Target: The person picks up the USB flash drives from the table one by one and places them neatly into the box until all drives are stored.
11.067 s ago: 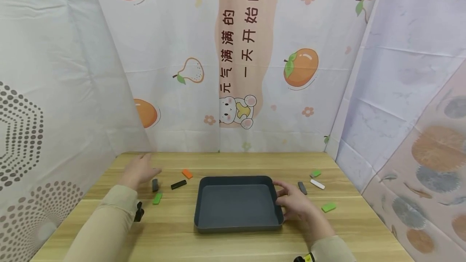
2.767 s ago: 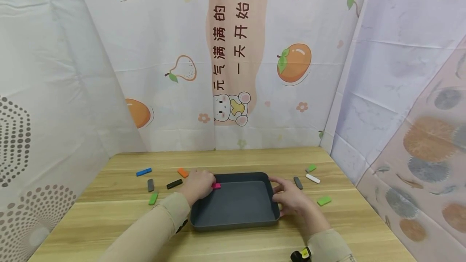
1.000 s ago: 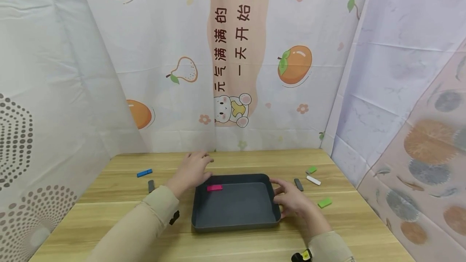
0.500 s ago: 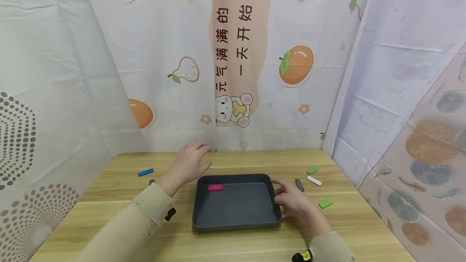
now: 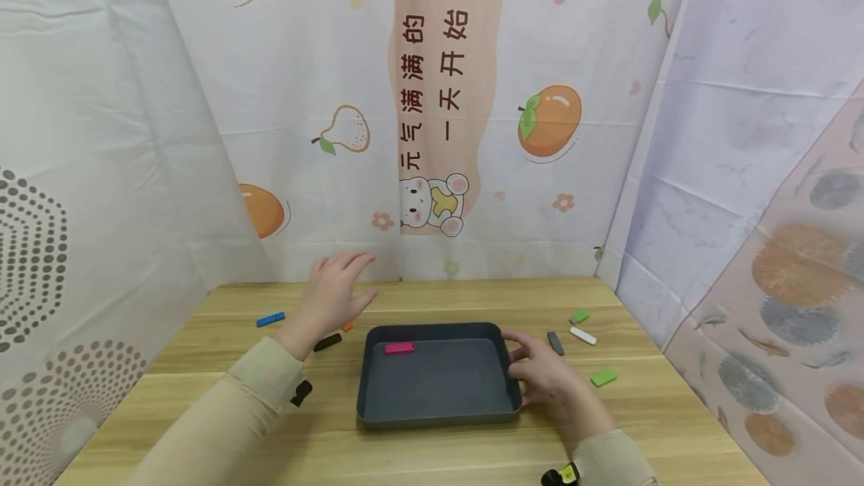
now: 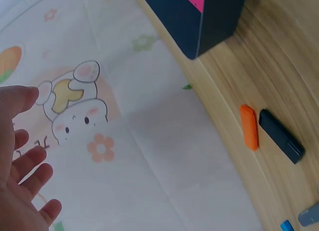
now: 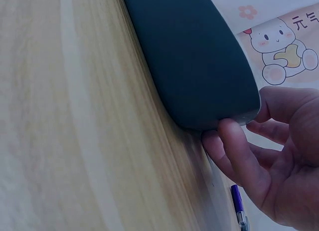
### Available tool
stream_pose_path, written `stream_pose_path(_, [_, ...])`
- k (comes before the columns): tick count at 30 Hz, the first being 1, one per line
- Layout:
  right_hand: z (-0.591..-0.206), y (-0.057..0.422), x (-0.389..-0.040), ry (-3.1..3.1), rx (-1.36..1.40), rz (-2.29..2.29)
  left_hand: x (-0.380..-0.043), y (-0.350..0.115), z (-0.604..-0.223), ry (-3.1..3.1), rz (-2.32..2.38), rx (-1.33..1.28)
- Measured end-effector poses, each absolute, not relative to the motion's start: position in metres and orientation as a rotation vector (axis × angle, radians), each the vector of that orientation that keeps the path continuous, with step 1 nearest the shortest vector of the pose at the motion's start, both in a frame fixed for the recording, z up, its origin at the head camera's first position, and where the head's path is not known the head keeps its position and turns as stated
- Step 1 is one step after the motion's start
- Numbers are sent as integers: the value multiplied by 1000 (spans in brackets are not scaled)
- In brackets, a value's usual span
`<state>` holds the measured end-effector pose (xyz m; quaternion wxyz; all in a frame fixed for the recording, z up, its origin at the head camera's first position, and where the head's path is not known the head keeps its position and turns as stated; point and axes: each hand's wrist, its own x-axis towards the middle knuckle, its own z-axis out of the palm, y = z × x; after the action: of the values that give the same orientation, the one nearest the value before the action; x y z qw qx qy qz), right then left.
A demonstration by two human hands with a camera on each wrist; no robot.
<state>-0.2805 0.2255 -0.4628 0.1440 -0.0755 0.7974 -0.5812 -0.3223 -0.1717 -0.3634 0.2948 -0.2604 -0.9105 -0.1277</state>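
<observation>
My left hand [image 5: 328, 296] is raised over the far left of the table, its fingers spread and nothing in them. Below its wrist lie a black USB stick [image 5: 327, 342] and an orange USB stick [image 5: 348, 325], partly covered by the hand in the head view. At the right end of a dark grey rectangular tray [image 5: 439, 388], my right hand [image 5: 543, 370] grips the wall, fingers against its outer side and at the rim. Inside the tray, near its back left corner, a pink USB stick [image 5: 400, 348] lies flat.
A blue USB stick [image 5: 271, 319] lies at the table's far left, and a grey one [image 6: 310, 214] shows in the left wrist view. Right of the tray are a dark grey stick [image 5: 555, 343], a white one [image 5: 583, 335] and two green ones [image 5: 604, 377]. A printed curtain [image 5: 506, 246] hangs behind.
The left hand has let go of the pink USB stick inside the tray, then lifted back and to the left, uncovering the black and orange sticks. The right hand has kept its hold.
</observation>
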Motion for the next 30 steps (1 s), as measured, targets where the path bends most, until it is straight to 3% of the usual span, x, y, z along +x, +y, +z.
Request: stream_pose_path(30, [-464,227,-280,2311,-222,-1664,-342,-256,-390,-2685,-359,-384])
